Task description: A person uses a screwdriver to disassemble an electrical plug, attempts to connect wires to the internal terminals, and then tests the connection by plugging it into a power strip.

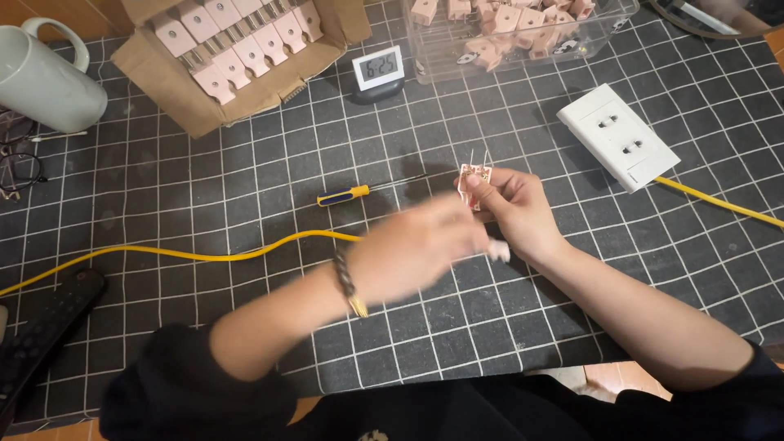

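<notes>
Small pink plastic socket part with thin metal prongs (pixel 474 181) sits pinched in the right hand (pixel 516 214), raised just above the dark grid-patterned mat on the surface (pixel 245 163). To handle it well, I judge the grip should stay on the plastic body so the prongs are not bent. The right hand's fingers are closed narrowly around it, thumb on its face. The left hand (pixel 416 249) is blurred, near the right one; whether it holds anything or how far it is open I cannot tell. A screwdriver with a blue and yellow handle (pixel 345 195) lies just beside, a yellow cable (pixel 204 255) crosses the mat, and a white socket plate (pixel 618 136) lies to the right.
</notes>
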